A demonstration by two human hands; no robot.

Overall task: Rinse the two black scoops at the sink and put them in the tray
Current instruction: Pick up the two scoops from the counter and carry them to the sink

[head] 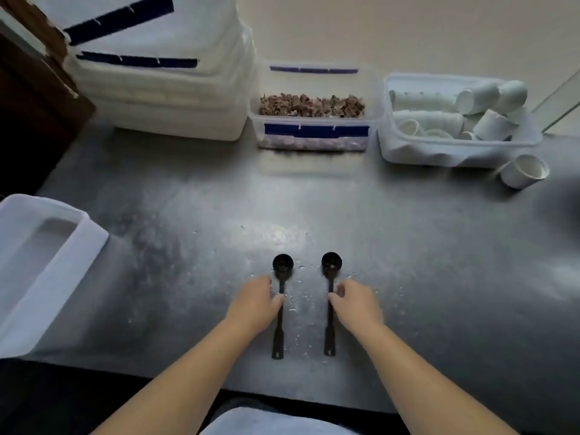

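Two black long-handled scoops lie side by side on the steel counter, bowls pointing away from me. My left hand [255, 304] has its fingertips on the handle of the left scoop [280, 309]. My right hand [356, 304] pinches the handle of the right scoop [330, 306]. Both scoops rest flat on the counter among water droplets. A white plastic tray [47, 265] sits at the left edge of the counter. No sink is in view.
At the back stand a stack of white lidded boxes [163, 89], a clear box of dried brown pieces [314, 111] and a clear tub of white paper cups [455, 120]. One paper cup [524, 171] lies on its side beside the tub.
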